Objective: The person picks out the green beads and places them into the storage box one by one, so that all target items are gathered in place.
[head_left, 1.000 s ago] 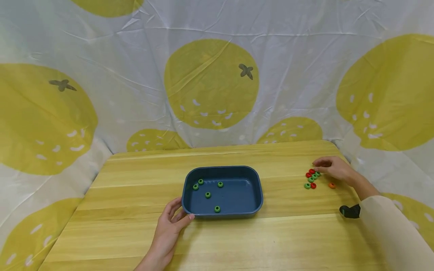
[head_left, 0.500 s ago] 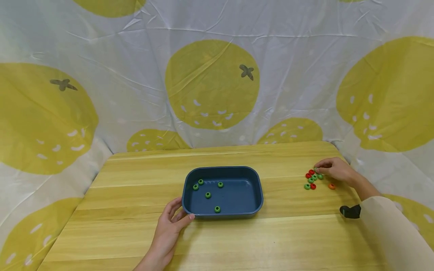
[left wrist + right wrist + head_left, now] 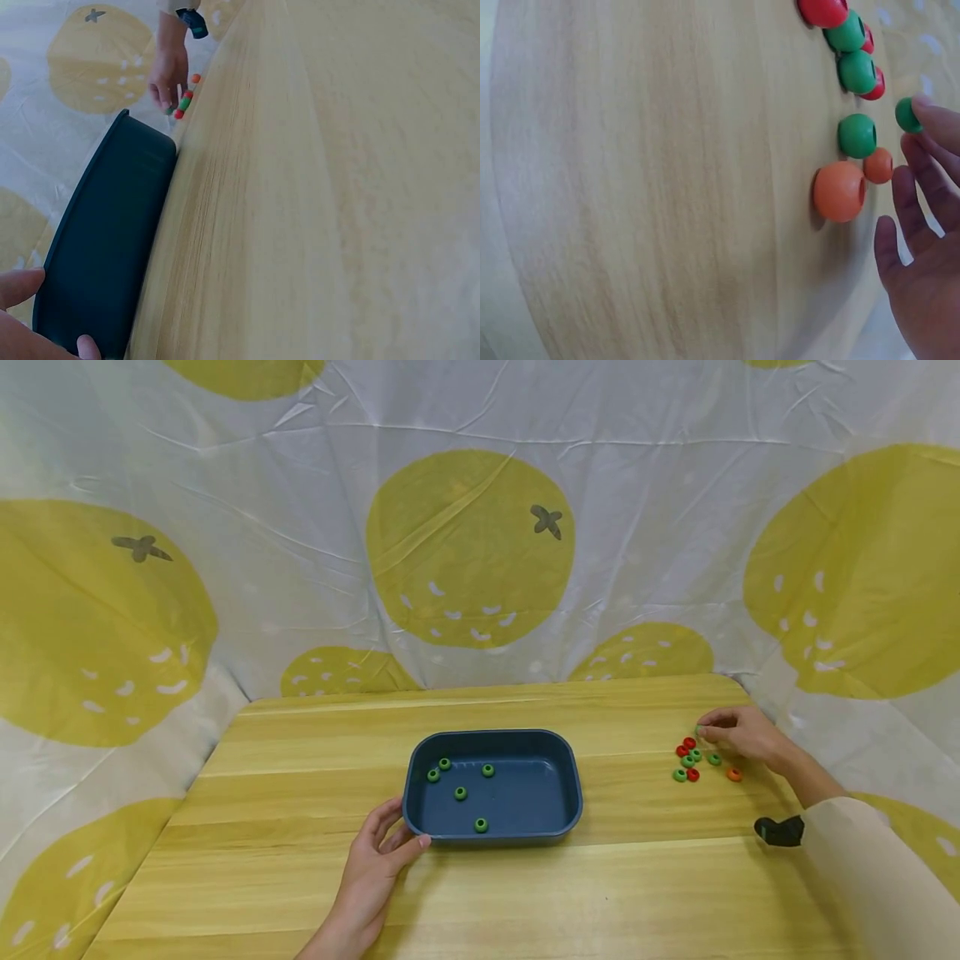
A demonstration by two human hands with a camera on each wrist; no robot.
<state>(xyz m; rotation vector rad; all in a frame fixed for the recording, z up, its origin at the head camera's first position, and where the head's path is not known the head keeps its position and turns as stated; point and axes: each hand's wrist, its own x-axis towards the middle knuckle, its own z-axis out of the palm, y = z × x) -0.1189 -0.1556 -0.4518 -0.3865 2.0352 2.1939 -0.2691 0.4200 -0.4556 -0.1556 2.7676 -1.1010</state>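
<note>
In the head view a dark blue plastic basin (image 3: pixel 517 793) stands on the table with several green beads (image 3: pixel 461 793) spread inside. My left hand (image 3: pixel 371 868) grips its near left corner, the thumb on the front rim. Far to the right, my right hand (image 3: pixel 746 735) pinches a green bead (image 3: pixel 908 115) between thumb and fingertips, just above the table. Beside that hand lie several loose beads: red ones (image 3: pixel 689 743), green ones (image 3: pixel 714 760) and an orange one (image 3: pixel 734 775). The right wrist view also shows a second orange bead (image 3: pixel 878 165), which the head view hides.
The wooden table (image 3: pixel 300 810) meets a white cloth (image 3: pixel 637 527) printed with yellow fruit at the back and sides. A black object (image 3: pixel 778 832) shows at the right wrist, near the pale sleeve (image 3: pixel 873 868).
My right fingers have picked a green bead out of the cluster and shifted it slightly. Another green bead has slid right and nearer. The left hand and basin have stayed put.
</note>
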